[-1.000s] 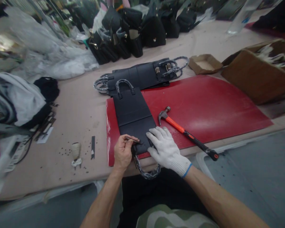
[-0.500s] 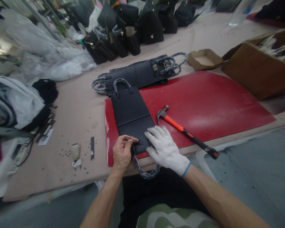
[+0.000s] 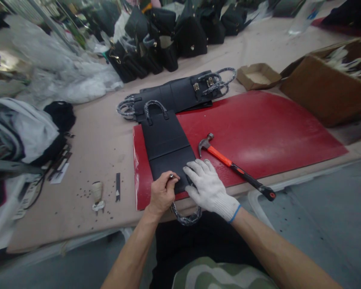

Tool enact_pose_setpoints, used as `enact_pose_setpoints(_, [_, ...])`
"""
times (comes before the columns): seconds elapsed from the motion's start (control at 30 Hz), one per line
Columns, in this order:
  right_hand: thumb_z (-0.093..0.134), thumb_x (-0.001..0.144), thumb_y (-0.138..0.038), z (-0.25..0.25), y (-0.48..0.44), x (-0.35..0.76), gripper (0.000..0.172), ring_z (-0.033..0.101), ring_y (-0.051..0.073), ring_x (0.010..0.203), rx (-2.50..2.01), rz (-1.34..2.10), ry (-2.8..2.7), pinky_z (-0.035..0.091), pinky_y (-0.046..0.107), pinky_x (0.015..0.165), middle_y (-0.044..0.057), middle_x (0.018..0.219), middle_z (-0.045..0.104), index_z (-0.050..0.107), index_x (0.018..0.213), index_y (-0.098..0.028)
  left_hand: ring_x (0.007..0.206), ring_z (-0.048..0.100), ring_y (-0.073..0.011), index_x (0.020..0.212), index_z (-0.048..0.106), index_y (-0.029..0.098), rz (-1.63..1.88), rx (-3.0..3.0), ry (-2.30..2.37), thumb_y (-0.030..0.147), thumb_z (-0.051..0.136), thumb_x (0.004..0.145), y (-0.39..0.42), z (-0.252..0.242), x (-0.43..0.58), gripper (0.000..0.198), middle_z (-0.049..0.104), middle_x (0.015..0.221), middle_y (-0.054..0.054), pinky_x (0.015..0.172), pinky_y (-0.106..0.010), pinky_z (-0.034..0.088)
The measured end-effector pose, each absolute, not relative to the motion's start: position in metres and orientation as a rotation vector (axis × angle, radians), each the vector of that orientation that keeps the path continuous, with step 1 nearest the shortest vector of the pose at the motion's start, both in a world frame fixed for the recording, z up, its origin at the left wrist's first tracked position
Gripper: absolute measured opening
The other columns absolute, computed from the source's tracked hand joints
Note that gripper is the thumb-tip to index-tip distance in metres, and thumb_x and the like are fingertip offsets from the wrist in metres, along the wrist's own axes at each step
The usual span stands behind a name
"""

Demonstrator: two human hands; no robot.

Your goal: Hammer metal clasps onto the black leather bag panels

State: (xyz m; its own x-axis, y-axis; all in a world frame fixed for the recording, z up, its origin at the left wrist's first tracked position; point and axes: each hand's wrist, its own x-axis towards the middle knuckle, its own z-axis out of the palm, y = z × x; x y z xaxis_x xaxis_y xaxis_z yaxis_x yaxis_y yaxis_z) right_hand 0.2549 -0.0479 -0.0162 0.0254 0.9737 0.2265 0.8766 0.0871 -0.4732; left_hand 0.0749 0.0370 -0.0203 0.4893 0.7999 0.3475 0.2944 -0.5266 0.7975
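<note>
A black bag panel [image 3: 168,138] lies lengthwise before me, with plastic-wrapped handles at its far and near ends. My left hand [image 3: 162,194], bare, pinches a short metal punch [image 3: 171,176] over the panel's near part. The punch stands nearly upright; its lower end is hidden by my fingers. In a white glove, my right hand [image 3: 205,185] lies flat with fingers stretched on the panel's near right edge. To the right of that hand rests a claw hammer [image 3: 219,155] with an orange and black handle.
Under the panel is a red board [image 3: 267,132]. More black bag panels [image 3: 171,93] are stacked behind. At left lie an awl-like tool with a wrapped grip [image 3: 97,192], a dark strip [image 3: 118,186] and scattered black bits. Cardboard boxes [image 3: 325,90] stand at right, black bags [image 3: 191,36] at the back.
My left hand has moved slightly right and turned the punch from lying nearly flat to nearly upright. My right hand and the hammer have stayed in place.
</note>
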Motion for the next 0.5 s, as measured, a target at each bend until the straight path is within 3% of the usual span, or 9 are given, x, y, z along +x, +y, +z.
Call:
enact_pose_setpoints(0.1, [0.068, 0.087, -0.031, -0.015, -0.048, 0.259, 0.048, 0.045, 0.036, 0.140, -1.755, 0.308, -1.832, 0.025, 0.059, 0.125, 0.012, 0.143, 0.060, 0.065, 0.134, -0.019, 0.080, 0.072, -0.0176, 0.093, 0.070, 0.022, 0.937, 2.068, 0.895, 0.019, 0.055, 0.095, 0.038, -0.020, 0.076, 0.015, 0.075, 0.088, -0.004, 0.076, -0.028, 0.057])
enact_pose_setpoints(0.27, [0.057, 0.093, -0.029, 0.003, -0.057, 0.293, 0.040, 0.059, 0.029, 0.128, -1.744, 0.330, -1.582, 0.046, 0.049, 0.112, 0.012, 0.136, 0.065, 0.065, 0.132, -0.020, 0.078, 0.072, -0.0176, 0.092, 0.071, 0.023, 0.921, 2.086, 0.851, 0.019, 0.055, 0.094, 0.037, -0.021, 0.076, 0.016, 0.076, 0.088, -0.004, 0.073, -0.026, 0.056])
enact_pose_setpoints(0.37, [0.059, 0.093, -0.031, 0.014, -0.068, 0.321, 0.044, 0.060, 0.036, 0.121, -2.086, 0.076, -1.571, 0.049, 0.054, 0.104, 0.018, 0.133, 0.065, 0.063, 0.134, -0.016, 0.079, 0.072, -0.0178, 0.092, 0.071, 0.023, 0.922, 2.034, 0.868, 0.020, 0.056, 0.094, 0.036, -0.022, 0.075, 0.016, 0.076, 0.087, -0.004, 0.073, -0.026, 0.056])
enact_pose_setpoints(0.5, [0.054, 0.097, -0.031, 0.018, -0.083, 0.340, 0.037, 0.065, 0.036, 0.095, -2.631, 0.032, -1.693, 0.052, 0.044, 0.074, 0.021, 0.112, 0.065, 0.063, 0.128, -0.013, 0.078, 0.072, -0.0180, 0.093, 0.071, 0.023, 0.920, 2.034, 0.836, 0.020, 0.057, 0.093, 0.037, -0.026, 0.075, 0.015, 0.076, 0.088, -0.004, 0.072, -0.026, 0.055])
